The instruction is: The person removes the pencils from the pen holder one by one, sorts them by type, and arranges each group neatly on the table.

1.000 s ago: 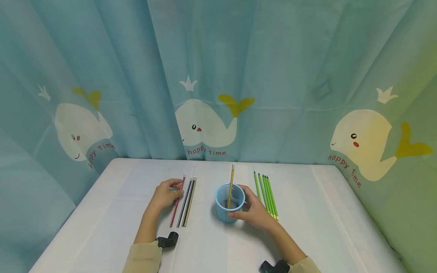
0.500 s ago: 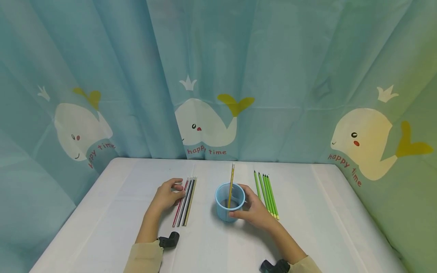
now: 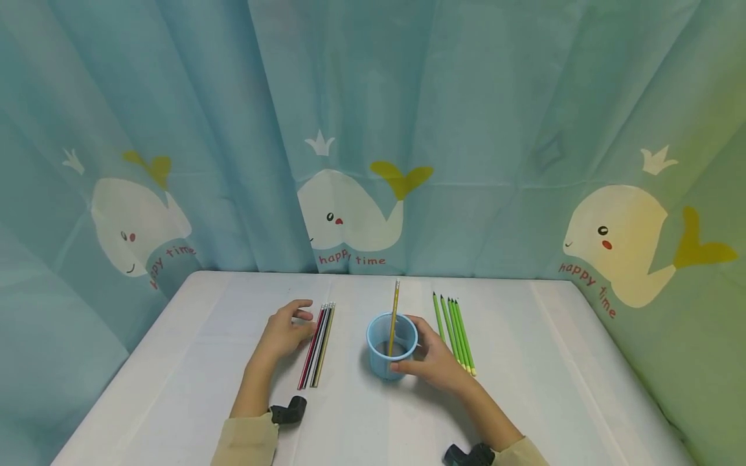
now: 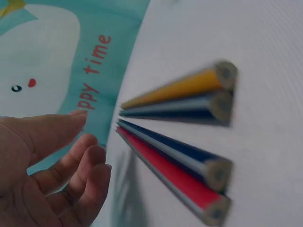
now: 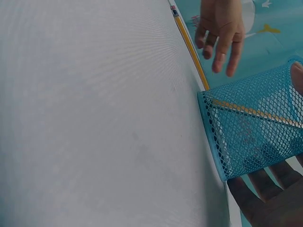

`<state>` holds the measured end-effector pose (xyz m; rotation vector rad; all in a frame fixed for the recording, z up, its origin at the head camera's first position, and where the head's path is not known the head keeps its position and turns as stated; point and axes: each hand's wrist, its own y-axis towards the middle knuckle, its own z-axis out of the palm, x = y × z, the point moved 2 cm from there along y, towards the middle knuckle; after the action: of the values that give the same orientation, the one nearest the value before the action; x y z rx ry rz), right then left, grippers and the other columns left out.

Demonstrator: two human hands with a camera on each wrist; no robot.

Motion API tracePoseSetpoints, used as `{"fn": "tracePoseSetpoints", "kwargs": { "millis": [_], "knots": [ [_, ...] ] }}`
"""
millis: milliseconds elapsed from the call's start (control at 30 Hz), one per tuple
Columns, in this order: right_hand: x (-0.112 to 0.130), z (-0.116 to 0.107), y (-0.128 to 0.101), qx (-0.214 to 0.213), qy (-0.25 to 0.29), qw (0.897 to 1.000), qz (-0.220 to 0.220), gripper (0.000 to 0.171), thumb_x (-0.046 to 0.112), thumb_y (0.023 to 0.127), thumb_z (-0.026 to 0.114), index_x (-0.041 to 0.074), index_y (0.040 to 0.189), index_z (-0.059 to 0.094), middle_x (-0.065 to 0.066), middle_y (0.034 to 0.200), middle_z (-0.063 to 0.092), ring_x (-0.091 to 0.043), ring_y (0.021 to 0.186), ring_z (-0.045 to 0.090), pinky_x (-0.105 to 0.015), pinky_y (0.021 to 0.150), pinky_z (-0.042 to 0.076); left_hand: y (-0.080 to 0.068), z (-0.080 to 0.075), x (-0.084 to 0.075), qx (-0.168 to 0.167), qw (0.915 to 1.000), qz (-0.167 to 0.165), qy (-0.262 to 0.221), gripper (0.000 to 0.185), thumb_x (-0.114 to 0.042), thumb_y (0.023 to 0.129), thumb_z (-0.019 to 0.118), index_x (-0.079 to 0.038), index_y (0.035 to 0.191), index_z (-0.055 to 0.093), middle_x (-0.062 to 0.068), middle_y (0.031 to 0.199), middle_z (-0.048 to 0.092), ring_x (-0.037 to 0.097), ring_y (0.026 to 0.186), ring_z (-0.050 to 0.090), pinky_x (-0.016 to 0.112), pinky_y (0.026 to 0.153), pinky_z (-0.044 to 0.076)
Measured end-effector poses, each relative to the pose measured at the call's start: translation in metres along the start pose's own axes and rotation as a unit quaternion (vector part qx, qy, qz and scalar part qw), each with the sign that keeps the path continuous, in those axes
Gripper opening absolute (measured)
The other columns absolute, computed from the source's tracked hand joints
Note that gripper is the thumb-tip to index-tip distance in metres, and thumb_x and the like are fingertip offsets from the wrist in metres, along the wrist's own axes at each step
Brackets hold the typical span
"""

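Note:
My left hand (image 3: pixel 287 333) rests beside a row of pencils, its thumb tip next to the red pencil (image 3: pixel 305 364). In the left wrist view the fingers (image 4: pixel 92 182) curl loosely with nothing between them. That view shows a red pencil (image 4: pixel 173 172) lying against a dark blue one (image 4: pixel 189 158), with a yellow pencil (image 4: pixel 184 90) and another dark blue one (image 4: pixel 180 109) slightly apart. My right hand (image 3: pixel 438 364) grips a light-blue mesh pencil cup (image 3: pixel 381 367) from its right side. A single yellow pencil (image 3: pixel 395 307) leans upright inside the cup.
Several green pencils (image 3: pixel 463 340) lie on the white table (image 3: pixel 536 375), right of the cup and close to my right hand. A blue curtain (image 3: pixel 478 129) printed with whales stands behind the table. Black wrist cameras (image 3: pixel 289 411) sit at both cuffs.
The red pencil has moved right until it lies alongside the dark pencils, my left hand beside it throughout. My left fingers now sit just left of the row. The right hand and cup have stayed put.

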<state>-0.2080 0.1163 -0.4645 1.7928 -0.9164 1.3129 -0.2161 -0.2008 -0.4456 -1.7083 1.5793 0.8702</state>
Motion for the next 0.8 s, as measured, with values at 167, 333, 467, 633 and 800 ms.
{"fn": "tracePoseSetpoints", "kwargs": {
  "millis": [167,333,467,633,800],
  "knots": [
    [0.002,0.000,0.000,-0.001,-0.002,1.000,-0.001,0.079,0.017,0.077,0.086,0.021,0.144,0.044,-0.006,0.141,0.053,-0.034,0.133,0.050,-0.061,0.108,0.040,-0.003,-0.003,-0.015,-0.004,0.9998,0.021,-0.002,0.052,-0.010,0.092,0.070,-0.008,0.141,0.053,0.014,0.116,0.067,0.017,0.084,0.067,0.029,0.065,0.056],
    [0.002,0.000,0.000,-0.001,0.000,1.000,-0.001,0.079,0.016,0.077,0.086,0.021,0.144,0.044,-0.006,0.141,0.053,-0.034,0.132,0.050,-0.060,0.107,0.041,-0.009,-0.005,-0.030,-0.004,0.9988,0.049,0.005,0.051,-0.013,0.092,0.070,-0.013,0.141,0.054,0.012,0.118,0.068,0.019,0.089,0.066,0.029,0.066,0.053],
    [0.001,-0.001,0.000,0.001,-0.003,1.000,-0.004,0.078,0.016,0.077,0.086,0.021,0.144,0.044,-0.006,0.140,0.054,-0.034,0.132,0.051,-0.059,0.106,0.042,-0.014,-0.005,-0.042,-0.002,0.9970,0.078,0.001,0.050,-0.013,0.093,0.070,-0.013,0.141,0.054,0.013,0.119,0.069,0.021,0.093,0.067,0.029,0.072,0.054],
    [0.001,0.000,0.000,0.001,-0.008,1.000,0.000,0.079,0.017,0.077,0.086,0.021,0.144,0.044,-0.005,0.140,0.053,-0.033,0.132,0.050,-0.060,0.107,0.041,-0.019,-0.003,-0.055,0.013,0.9928,0.110,-0.044,0.044,-0.021,0.097,0.067,-0.013,0.139,0.056,0.012,0.118,0.068,0.020,0.091,0.066,0.027,0.073,0.057],
    [0.001,0.002,0.001,-0.006,-0.006,1.000,0.005,0.080,0.015,0.076,0.087,0.020,0.144,0.044,-0.006,0.141,0.053,-0.034,0.132,0.050,-0.061,0.107,0.042,-0.018,0.007,-0.066,0.049,0.9822,0.136,-0.119,0.041,-0.027,0.101,0.060,-0.008,0.137,0.056,0.018,0.117,0.065,0.024,0.093,0.067,0.033,0.077,0.061]
  ]
}}
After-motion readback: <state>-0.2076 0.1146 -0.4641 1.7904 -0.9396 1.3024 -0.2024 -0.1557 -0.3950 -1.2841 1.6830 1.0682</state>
